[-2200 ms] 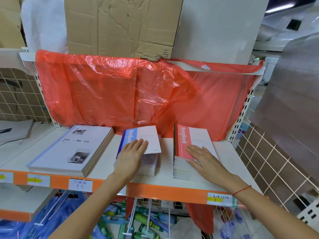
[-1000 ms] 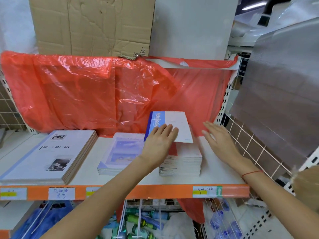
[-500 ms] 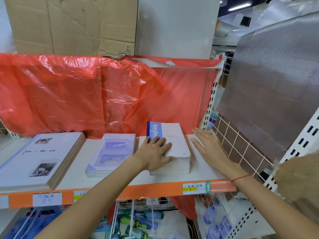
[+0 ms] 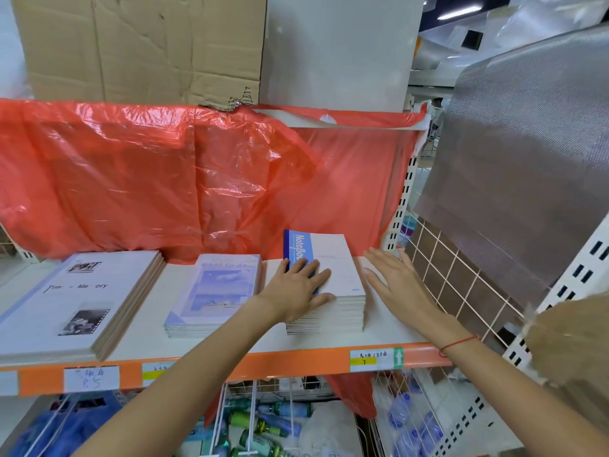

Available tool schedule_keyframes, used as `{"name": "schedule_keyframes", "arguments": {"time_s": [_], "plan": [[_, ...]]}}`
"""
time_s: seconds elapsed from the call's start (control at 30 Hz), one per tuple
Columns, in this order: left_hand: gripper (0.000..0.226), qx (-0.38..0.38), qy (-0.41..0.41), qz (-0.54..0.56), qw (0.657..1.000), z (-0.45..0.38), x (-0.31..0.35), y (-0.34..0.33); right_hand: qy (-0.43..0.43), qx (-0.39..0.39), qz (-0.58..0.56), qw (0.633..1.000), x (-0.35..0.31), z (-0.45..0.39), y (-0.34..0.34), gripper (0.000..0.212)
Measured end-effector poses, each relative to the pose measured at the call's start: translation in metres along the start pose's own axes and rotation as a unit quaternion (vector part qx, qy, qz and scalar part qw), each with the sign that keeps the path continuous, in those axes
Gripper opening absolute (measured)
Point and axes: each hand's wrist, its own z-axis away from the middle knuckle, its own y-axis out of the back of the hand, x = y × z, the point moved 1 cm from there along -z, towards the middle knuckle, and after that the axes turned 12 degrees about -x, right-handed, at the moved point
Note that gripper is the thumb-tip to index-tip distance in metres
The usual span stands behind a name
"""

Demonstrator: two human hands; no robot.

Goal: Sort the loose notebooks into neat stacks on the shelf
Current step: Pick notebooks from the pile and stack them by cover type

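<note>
Step in hand: squaring up the right-hand stack of notebooks [image 4: 329,305] on the shelf [image 4: 392,328], blue-spined "NoteBook" copy [image 4: 324,262] lying on top.
Left hand [image 4: 298,288]: flat on the top cover, fingers spread and fairly straight, thumb at the near edge of the stack; pressing down, not gripping anything.
Right hand [image 4: 393,280]: open, fingers straight and together, held just to the right of the stack; whether resting on the shelf or hovering, cannot tell; touching the stack's side or just off it, cannot tell either.
Stack state: top cover sits roughly in line with the copies below; edges at the front look slightly stepped, so likely not fully flush.
Other stacks: pale blue sky-cover stack [image 4: 214,291] just left, apart from the right-hand one; wide white "Memory" stack [image 4: 79,301] further left, near the shelf's front lip. Both look tidy.
Progress: probably near the end for this section, no loose copies seen lying about on the shelf.
Next move calls for: likely a push of the right palm against the stack's right side while the left keeps the top from sliding, then a tap at the front edge to even the copies.
Behind: red plastic sheet [image 4: 164,179] hanging along the back of the shelf, close to the stack's far end; worth not snagging.
</note>
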Motion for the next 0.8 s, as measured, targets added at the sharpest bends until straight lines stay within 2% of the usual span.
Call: {"name": "schedule_keyframes", "arguments": {"time_s": [0.57, 0.67, 0.8], "plan": [[0.062, 0.015, 0.0, -0.006, 1.0, -0.005, 0.0, -0.004, -0.005, -0.022, -0.014, 1.0, 0.001, 0.004, 0.003, 0.105], [0.062, 0.015, -0.004, 0.003, 1.0, -0.005, -0.001, -0.003, -0.003, -0.019, -0.01, 1.0, -0.001, 0.003, 0.005, 0.089], [0.061, 0.058, -0.001, 0.025, 0.998, 0.004, -0.001, 0.001, 0.009, -0.014, -0.017, 1.0, -0.01, 0.002, 0.008, 0.064]]}}
